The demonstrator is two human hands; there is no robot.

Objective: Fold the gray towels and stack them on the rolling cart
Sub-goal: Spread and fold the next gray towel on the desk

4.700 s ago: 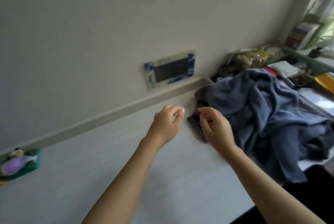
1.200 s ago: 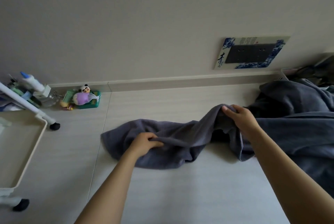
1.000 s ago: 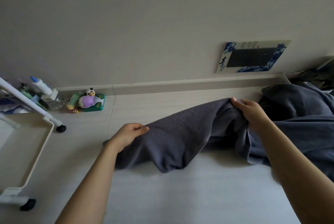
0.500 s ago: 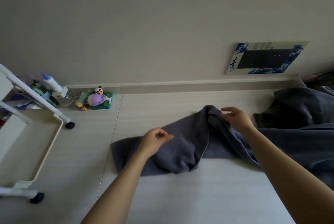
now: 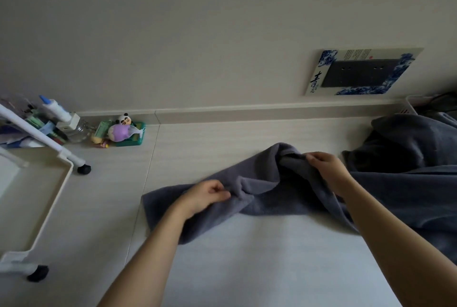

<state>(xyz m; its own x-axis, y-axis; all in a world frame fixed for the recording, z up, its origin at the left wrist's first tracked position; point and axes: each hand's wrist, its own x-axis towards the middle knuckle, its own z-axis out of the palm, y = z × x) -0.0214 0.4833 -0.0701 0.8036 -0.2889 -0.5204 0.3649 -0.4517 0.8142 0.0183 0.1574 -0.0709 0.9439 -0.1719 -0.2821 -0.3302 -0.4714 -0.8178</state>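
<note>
Gray heap of towels [image 5: 420,183] at right on floor. White rolling cart [image 5: 37,207] far left. 1 gray towel [image 5: 259,197] lying left-to-right between. Left hand [image 5: 207,195], right hand [image 5: 326,168] each pinching its rumpled edge.

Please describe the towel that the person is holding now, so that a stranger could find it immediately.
On the pale floor below the blue-framed wall plate, a gray towel lies stretched out. Unlike the heaped gray pile to its right, the left hand and right hand both pinch it.
</note>
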